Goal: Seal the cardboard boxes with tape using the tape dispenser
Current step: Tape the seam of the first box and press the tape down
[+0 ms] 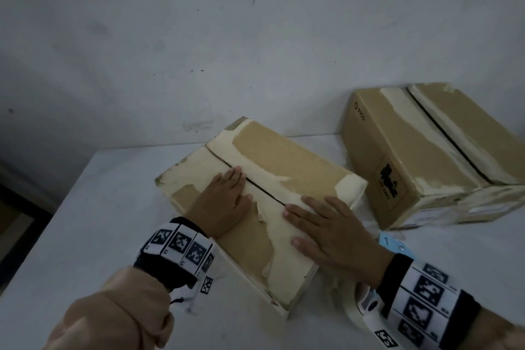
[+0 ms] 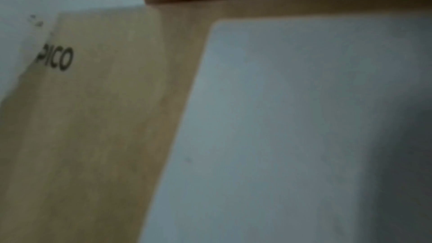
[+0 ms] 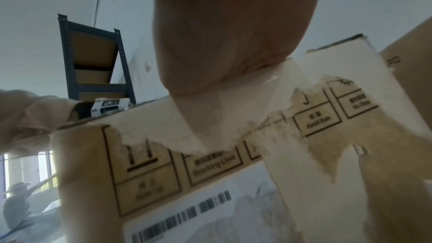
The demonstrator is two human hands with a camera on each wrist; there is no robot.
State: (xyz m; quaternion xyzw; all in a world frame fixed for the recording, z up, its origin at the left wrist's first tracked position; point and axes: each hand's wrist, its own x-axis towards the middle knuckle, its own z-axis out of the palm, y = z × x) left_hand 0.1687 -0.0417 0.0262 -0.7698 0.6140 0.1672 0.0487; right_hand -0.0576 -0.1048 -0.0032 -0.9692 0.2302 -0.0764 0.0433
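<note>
The near cardboard box (image 1: 287,156), its flaps closed and patched with torn pale tape, lies in the middle of the white table (image 1: 85,236). My left hand (image 1: 227,193) lies flat on its top, fingers straight and reaching the dark centre seam (image 1: 224,162). My right hand (image 1: 321,221) presses flat on the near right part of the top, fingertips by the seam's end. In the right wrist view the palm (image 3: 233,34) sits on the top edge above the box's printed side (image 3: 151,173). A second box (image 1: 426,150) stands at the right. A pale tape roll (image 1: 349,310) shows beneath my right wrist.
A light blue object (image 1: 390,241) lies on the table, partly hidden behind my right wrist. A grey wall runs behind the table. The right wrist view shows a dark metal shelf (image 3: 93,62) and another person (image 3: 16,200) far off by a window.
</note>
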